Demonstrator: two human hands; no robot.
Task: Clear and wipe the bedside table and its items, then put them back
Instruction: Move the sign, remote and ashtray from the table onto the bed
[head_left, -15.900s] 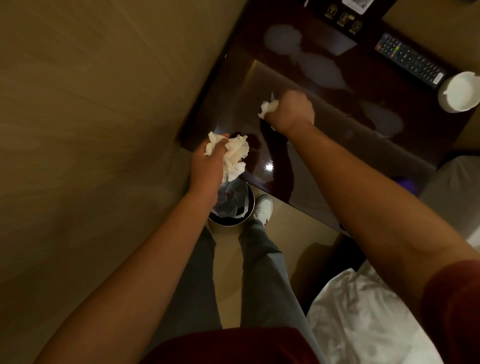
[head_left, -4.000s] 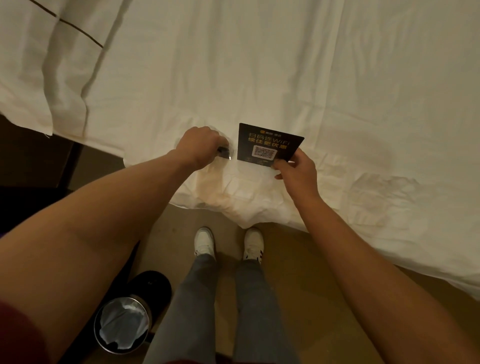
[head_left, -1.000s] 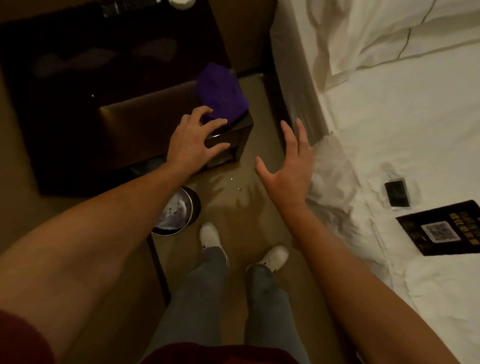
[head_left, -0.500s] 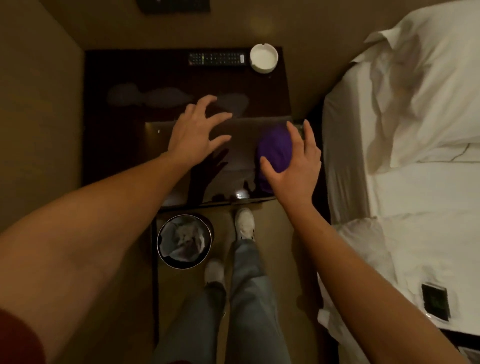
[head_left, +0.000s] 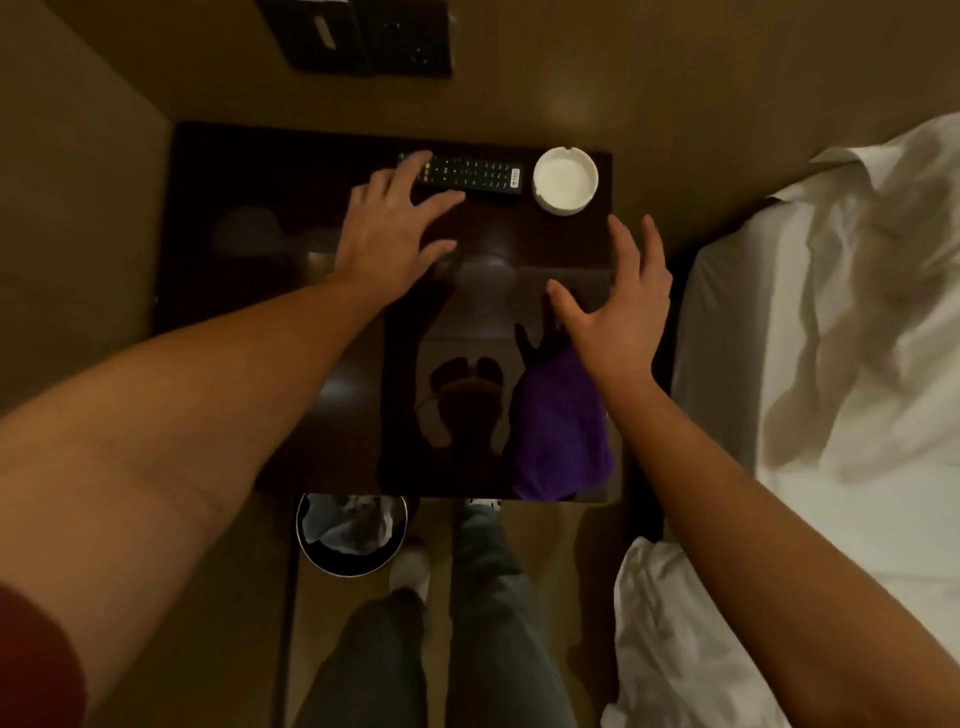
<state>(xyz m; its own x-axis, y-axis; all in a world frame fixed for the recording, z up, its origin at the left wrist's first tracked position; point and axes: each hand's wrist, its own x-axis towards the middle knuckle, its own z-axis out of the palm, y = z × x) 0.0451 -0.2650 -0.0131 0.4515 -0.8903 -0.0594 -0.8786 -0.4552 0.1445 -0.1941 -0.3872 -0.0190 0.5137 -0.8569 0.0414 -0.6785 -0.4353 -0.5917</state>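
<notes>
The dark glossy bedside table fills the middle of the view. At its back edge lie a black remote control and a white round ashtray. A purple cloth sits crumpled at the front right corner. My left hand is spread out, its fingertips over the remote's left end. My right hand hovers with straight fingers above the table's right side, just beyond the cloth, holding nothing.
A round bin with crumpled tissue stands on the floor under the table's front edge. The white bed runs along the right. A dark wall panel hangs behind the table. My legs stand before the table.
Both hands have moved toward the back of the table. The left hand has reached the remote, and the right hand has passed beyond the purple cloth.
</notes>
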